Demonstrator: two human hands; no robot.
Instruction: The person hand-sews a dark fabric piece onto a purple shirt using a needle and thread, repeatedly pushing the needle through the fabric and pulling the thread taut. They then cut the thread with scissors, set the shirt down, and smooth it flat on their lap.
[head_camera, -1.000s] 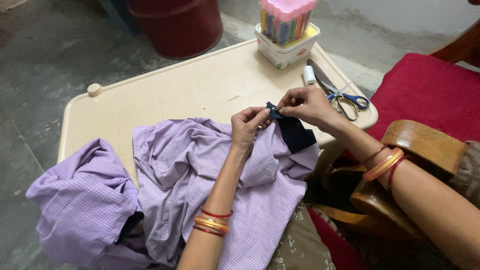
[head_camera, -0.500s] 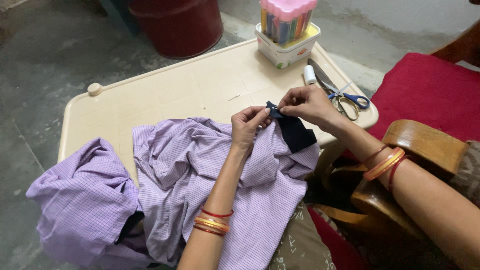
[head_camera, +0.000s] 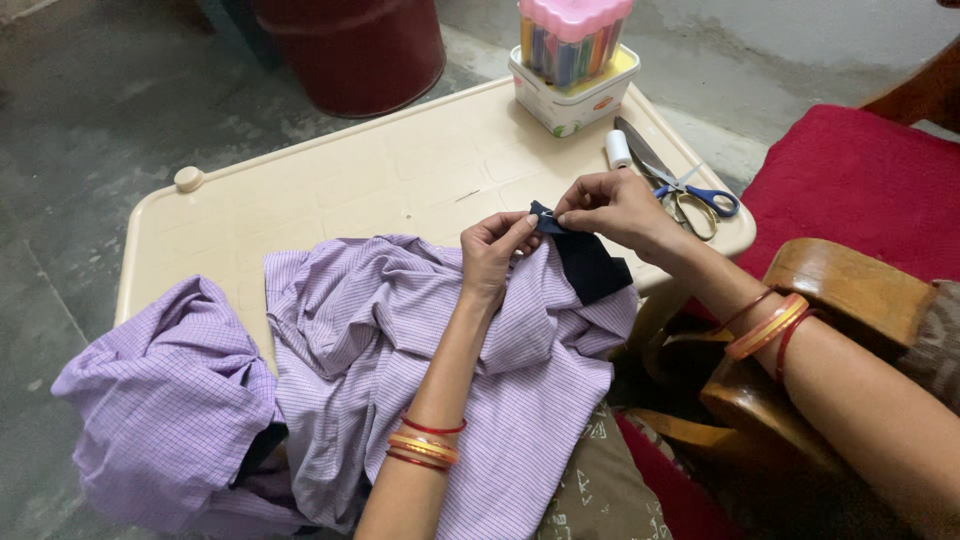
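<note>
**Both hands pinching the dark trim of a lilac shirt**

I am seeing the lilac checked shirt (head_camera: 420, 370) spilling off the near edge of the cream surface (head_camera: 330, 190) toward the lap, bunched so the worked corner stays lifted. My left hand (head_camera: 495, 250) is closing thumb and fingers on the shirt fabric beside the navy trim piece (head_camera: 585, 262), steadying it. My right hand (head_camera: 610, 210) is pinching the trim's upper corner, holding it taut. Farther off, scissors (head_camera: 680, 185) and a white spool (head_camera: 619, 149) are lying within reach; beyond them, a tub of coloured pens (head_camera: 570, 60) is standing.
</note>
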